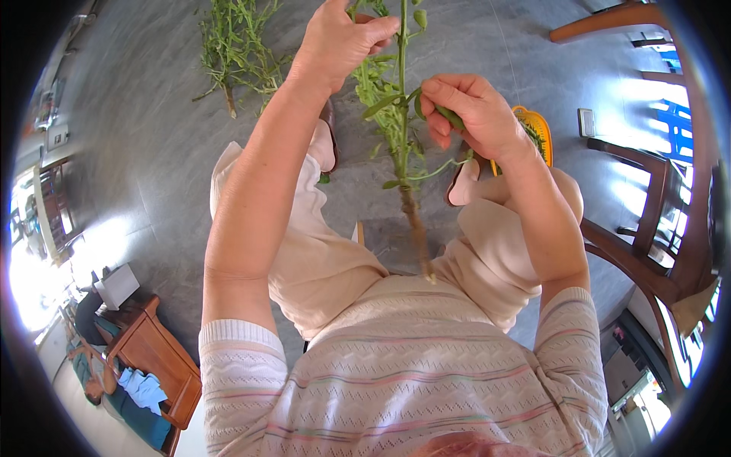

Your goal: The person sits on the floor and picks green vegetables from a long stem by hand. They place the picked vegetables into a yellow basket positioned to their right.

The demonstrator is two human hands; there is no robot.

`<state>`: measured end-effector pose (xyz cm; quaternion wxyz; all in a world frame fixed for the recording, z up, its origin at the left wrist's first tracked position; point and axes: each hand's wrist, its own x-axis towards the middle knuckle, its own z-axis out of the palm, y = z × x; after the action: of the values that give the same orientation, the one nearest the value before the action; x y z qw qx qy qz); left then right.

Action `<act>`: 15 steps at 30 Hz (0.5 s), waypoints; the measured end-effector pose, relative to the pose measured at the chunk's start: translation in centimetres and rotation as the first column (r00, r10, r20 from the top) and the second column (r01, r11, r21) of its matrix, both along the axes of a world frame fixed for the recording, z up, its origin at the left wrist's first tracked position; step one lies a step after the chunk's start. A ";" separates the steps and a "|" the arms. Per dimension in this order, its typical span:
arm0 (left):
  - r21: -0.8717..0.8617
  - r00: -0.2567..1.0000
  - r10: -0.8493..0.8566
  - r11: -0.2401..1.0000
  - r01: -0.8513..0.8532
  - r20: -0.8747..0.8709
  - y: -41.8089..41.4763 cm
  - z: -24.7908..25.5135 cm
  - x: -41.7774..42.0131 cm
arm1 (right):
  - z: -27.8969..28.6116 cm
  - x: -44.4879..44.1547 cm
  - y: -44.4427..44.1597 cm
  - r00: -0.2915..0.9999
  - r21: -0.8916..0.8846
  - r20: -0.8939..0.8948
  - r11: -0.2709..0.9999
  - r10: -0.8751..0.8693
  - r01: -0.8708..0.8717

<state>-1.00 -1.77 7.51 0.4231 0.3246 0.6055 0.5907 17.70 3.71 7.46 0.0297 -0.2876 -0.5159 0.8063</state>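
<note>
A leafy green plant stalk (403, 137) with a brown root end runs down in front of my lap, its root towards my waist. High in the view, my left hand (357, 34) grips the stalk's upper part between thumb and fingers. My right hand (471, 111), to the right of the stem, is closed round a green pod or leaf, its thumb and fingertip by the stalk. Other uprooted green plants (230, 57) lie on the grey floor at upper left. Behind my right wrist is a yellow plastic basket (547, 134) with green pieces in it.
Dark wooden chairs (651, 211) stand at the right, with a wooden leg (611, 25) reaching in at upper right. A wooden cabinet or seat (154, 360) stands at lower left with a blue cloth (141, 389) on it. A person (98, 388) is beyond it.
</note>
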 end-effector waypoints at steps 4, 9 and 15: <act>0.234 0.378 0.286 0.956 -0.178 -0.881 -0.1 -1.9 0.5 | -0.1 -0.1 -0.1 0.998 0.003 -0.049 1.000 -0.025 0.025; 0.038 0.593 0.105 0.992 -0.123 -0.799 -0.8 -1.7 -0.1 | -0.5 -0.2 -0.1 0.998 0.063 -0.045 0.997 -0.046 0.049; -0.187 1.000 0.007 0.982 -0.006 0.008 -2.4 0.7 1.5 | -0.3 -0.3 0.0 0.992 0.056 -0.044 0.991 -0.121 0.124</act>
<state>0.53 -4.17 8.24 0.4522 0.2791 0.6576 0.5340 17.43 3.69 7.15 0.0980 -0.3012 -0.5200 0.7932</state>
